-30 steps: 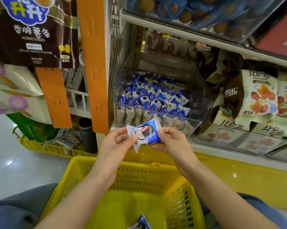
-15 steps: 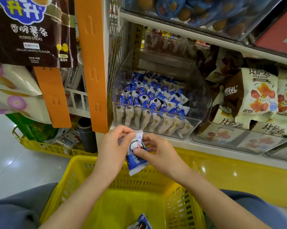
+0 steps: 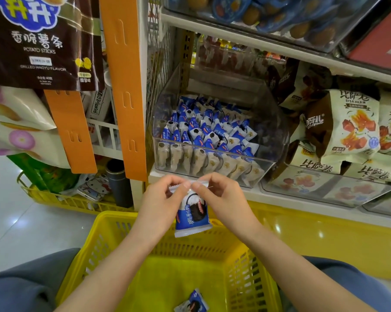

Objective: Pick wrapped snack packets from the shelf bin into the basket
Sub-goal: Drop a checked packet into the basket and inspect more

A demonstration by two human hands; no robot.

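Nearest to me, the yellow basket [image 3: 113, 239] sits between my knees, directly under my hands, so that anything released falls into it. One wrapped packet [image 3: 193, 302] already lies on its floor, partly cut off by the bottom edge of the view.

Above the basket's far rim, my left hand [image 3: 160, 201] and right hand [image 3: 223, 199] are both closed in a fingertip pinch on the top crimped seal of the blue-and-white snack packet [image 3: 193, 216]. It hangs upright from that seal, clear of the basket. I judge this hold serves to present the printed face for a check before the drop. The seal itself is mostly covered by my fingers.

Beyond, the clear shelf bin [image 3: 212, 167] holds many like packets in rows. Glare on its front wall blurs the lowest row, and its right side looks empty, though I cannot confirm it.
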